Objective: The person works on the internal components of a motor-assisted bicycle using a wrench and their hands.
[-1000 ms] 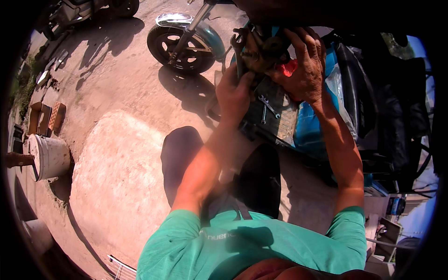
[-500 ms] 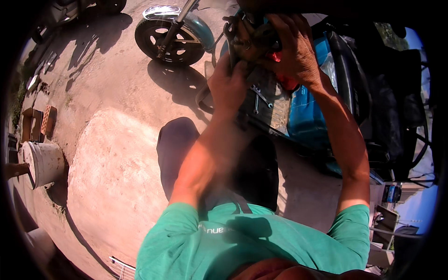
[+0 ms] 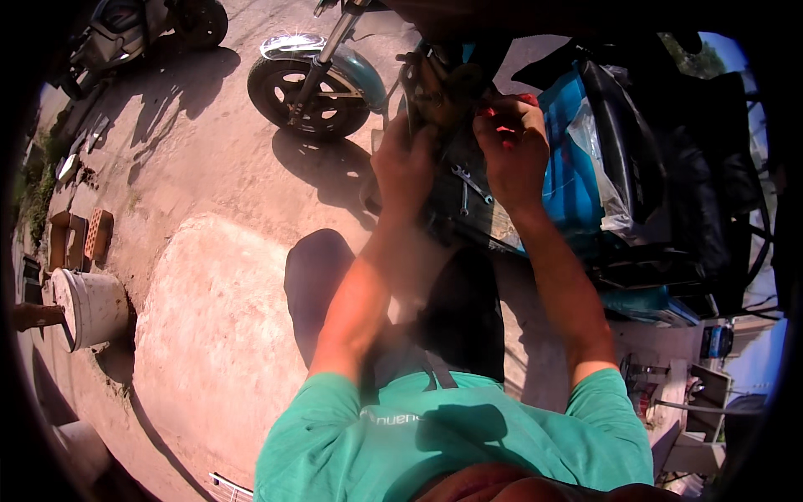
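My left hand [image 3: 401, 167] is closed around an upright wrench [image 3: 405, 92] at the dark metal assembly [image 3: 447, 88] under the vehicle's front. My right hand [image 3: 512, 167] is closed on a crumpled red item [image 3: 523, 99], perhaps a rag, to the right of that assembly; its fingertips are partly hidden. Two more wrenches [image 3: 471, 186] lie on the dark floorboard between my hands. A blue plastic piece [image 3: 573, 159] with clear wrap is just right of my right hand.
A front wheel [image 3: 297, 100] with chrome mudguard stands left of my hands. Another parked vehicle [image 3: 125, 33] is at upper left. A white bucket [image 3: 88, 309] and orange bricks [image 3: 96, 234] are on the concrete at left. Black seat-like padding [image 3: 627, 142] is at right.
My right hand has come down and left, off the top of the metal assembly, with more red item showing at its fingers. My left hand stays on the wrench.
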Motion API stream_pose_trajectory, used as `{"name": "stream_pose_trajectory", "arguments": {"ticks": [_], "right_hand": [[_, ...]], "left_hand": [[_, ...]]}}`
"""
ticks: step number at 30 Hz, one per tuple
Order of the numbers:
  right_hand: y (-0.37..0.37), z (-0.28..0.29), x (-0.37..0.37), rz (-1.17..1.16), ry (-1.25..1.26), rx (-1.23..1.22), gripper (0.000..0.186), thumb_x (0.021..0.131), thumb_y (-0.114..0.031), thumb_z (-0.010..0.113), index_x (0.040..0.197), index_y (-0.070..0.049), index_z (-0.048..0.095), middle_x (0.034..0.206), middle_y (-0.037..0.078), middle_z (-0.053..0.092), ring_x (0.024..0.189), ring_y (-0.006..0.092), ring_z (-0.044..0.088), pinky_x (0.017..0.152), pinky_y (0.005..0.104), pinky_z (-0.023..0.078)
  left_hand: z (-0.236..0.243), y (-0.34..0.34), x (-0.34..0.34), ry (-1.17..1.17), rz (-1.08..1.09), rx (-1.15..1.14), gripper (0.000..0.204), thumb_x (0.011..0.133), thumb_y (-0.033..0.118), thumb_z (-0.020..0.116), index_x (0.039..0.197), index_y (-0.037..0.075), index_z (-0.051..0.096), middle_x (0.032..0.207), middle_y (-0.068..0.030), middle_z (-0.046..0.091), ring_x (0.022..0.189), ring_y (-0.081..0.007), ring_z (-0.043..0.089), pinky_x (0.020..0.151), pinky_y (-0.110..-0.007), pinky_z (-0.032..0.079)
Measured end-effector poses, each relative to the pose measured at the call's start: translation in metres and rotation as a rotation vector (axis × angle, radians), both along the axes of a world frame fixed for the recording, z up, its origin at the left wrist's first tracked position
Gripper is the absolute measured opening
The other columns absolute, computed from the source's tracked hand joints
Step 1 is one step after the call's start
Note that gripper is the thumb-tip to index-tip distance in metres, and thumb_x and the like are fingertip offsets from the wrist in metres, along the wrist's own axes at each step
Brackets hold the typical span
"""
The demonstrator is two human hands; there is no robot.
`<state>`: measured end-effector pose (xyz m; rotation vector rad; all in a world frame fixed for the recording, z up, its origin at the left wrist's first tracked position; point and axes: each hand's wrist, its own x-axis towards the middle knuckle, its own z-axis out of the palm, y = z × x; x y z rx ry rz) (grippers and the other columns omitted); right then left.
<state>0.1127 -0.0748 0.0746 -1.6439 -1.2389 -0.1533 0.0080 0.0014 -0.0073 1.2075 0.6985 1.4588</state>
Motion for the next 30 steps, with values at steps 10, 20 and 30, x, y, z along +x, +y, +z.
{"name": "stream_pose_trajectory", "arguments": {"ticks": [10, 20, 30], "right_hand": [[0.014, -0.064, 0.011, 0.196, 0.535, -0.174, 0.034, 0.097, -0.018, 0.061, 0.123, 0.003, 0.061, 0.118, 0.016, 0.066, 0.112, 0.0297, 0.060, 0.100, 0.0389, 0.045], [0.013, -0.083, -0.034, 0.176, 0.739, 0.063, 0.017, 0.101, -0.021, 0.064, 0.103, -0.004, 0.066, 0.082, -0.003, 0.061, 0.068, 0.0053, 0.052, 0.059, 0.0235, 0.040], [0.025, -0.102, -0.045, 0.337, 1.131, 0.292, 0.021, 0.104, -0.018, 0.061, 0.114, -0.002, 0.068, 0.098, -0.001, 0.067, 0.081, 0.0067, 0.057, 0.069, 0.0234, 0.044]], "left_hand": [[0.010, 0.003, -0.012, 0.030, -0.087, -0.034, 0.037, 0.090, 0.017, 0.073, 0.123, 0.001, 0.066, 0.102, -0.0166, 0.077, 0.097, -0.0203, 0.075, 0.083, -0.033, 0.056], [0.013, 0.005, -0.017, 0.186, -0.108, -0.072, 0.043, 0.089, 0.023, 0.073, 0.125, 0.002, 0.063, 0.105, -0.0180, 0.075, 0.101, -0.0271, 0.075, 0.086, -0.037, 0.056], [0.031, 0.001, -0.016, 0.367, -0.013, 0.001, 0.033, 0.092, 0.021, 0.073, 0.119, 0.005, 0.063, 0.091, -0.0169, 0.074, 0.082, -0.0264, 0.075, 0.071, -0.039, 0.056]]}}
